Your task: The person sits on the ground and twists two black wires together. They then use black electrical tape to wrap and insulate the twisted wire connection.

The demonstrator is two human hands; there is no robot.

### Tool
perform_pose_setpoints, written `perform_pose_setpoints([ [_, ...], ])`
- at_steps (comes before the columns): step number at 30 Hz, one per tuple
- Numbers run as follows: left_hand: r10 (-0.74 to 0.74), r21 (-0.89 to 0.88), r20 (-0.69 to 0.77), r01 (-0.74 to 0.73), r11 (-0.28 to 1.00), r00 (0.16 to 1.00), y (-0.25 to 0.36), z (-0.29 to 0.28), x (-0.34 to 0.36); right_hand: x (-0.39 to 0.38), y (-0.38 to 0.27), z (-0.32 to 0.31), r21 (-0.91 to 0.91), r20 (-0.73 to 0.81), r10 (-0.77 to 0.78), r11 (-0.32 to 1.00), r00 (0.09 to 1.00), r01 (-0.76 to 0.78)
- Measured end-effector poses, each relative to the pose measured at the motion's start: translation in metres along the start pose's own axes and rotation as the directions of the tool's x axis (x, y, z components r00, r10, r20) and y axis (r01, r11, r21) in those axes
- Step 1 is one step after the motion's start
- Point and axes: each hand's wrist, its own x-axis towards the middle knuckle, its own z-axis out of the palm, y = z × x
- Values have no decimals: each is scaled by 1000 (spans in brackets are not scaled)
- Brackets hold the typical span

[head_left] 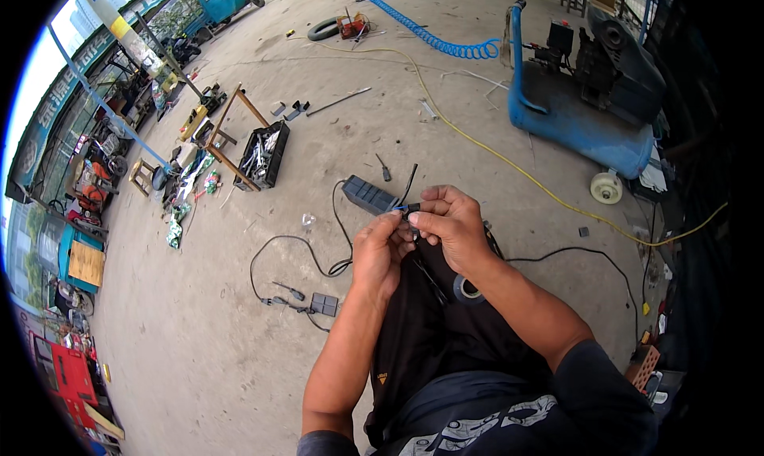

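Both hands meet above my lap. My left hand pinches a cable end where a bit of blue wire shows. My right hand closes thumb and finger on a small black piece right beside it; its exact kind is too small to tell. Just beyond my hands a black ribbed box lies on the concrete, with a black cable looping away to the left. A roll of black tape rests by my right thigh.
A screwdriver lies past the box. Another screwdriver and a dark flat block lie left. Farther off are a black crate of tools, a blue air compressor and a yellow hose.
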Motion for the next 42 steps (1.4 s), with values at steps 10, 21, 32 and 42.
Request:
perform_pose_setpoints([
  [10, -12, -30, -46, 11, 999, 999, 0, -5, 6, 7, -7, 0, -49, 24, -65, 997, 998, 66],
  [21, 24, -93, -65, -30, 995, 998, 2, -3, 7, -7, -3, 2, -483, 284, -317, 768, 905, 420],
  [32, 9, -101, -67, -16, 995, 998, 4, -7, 7, -19, -16, -4, -537, 546, -308, 585, 779, 608],
  [42, 37, 24, -17, -37, 999, 999, 5, -4, 4, 3, -27, -13, -678, 340, -225, 614, 913, 403],
])
